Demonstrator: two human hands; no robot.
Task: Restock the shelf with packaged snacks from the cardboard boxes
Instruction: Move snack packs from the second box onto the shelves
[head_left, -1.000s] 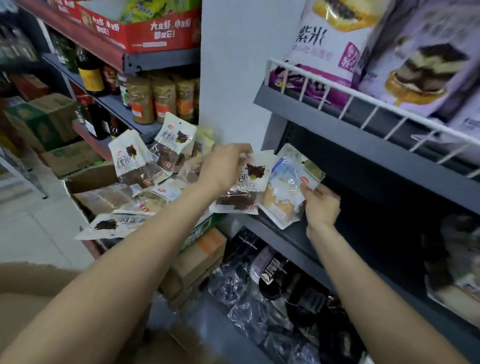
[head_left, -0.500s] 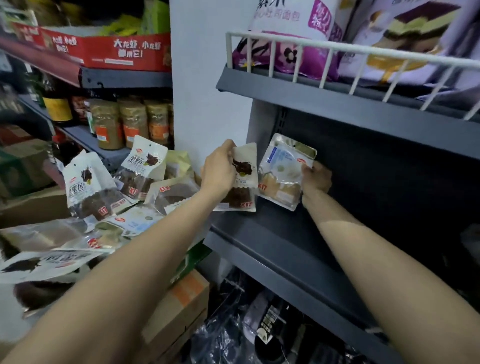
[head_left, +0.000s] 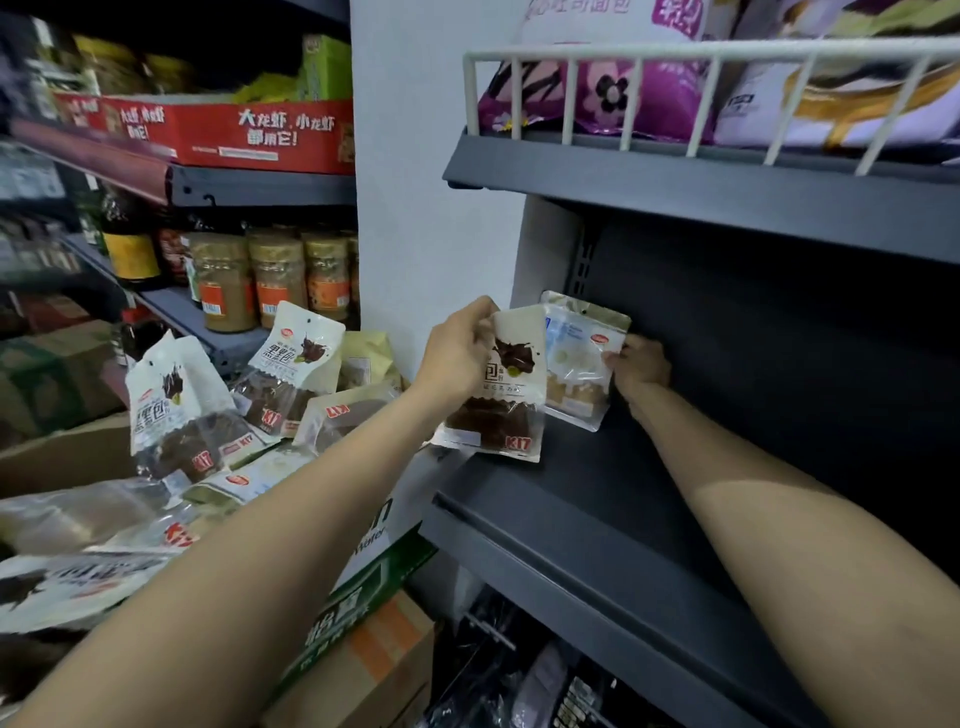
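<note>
Left hand (head_left: 457, 353) is pinching the chocolate bread pack (head_left: 498, 395) by its top edge, standing it on the grey shelf (head_left: 597, 519). Right hand (head_left: 641, 366) is gripping the pale cake pack (head_left: 576, 358) just behind it. Early days: shelf mostly bare, loose packs (head_left: 208, 410) piled left of the fingers.

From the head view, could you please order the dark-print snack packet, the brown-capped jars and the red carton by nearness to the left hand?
1. Dark-print snack packet: gripped in the left hand, at the shelf's left end.
2. Brown-capped jars: further left, on the neighbouring shelf.
3. Red carton: up-left, one shelf above the jars.
</note>
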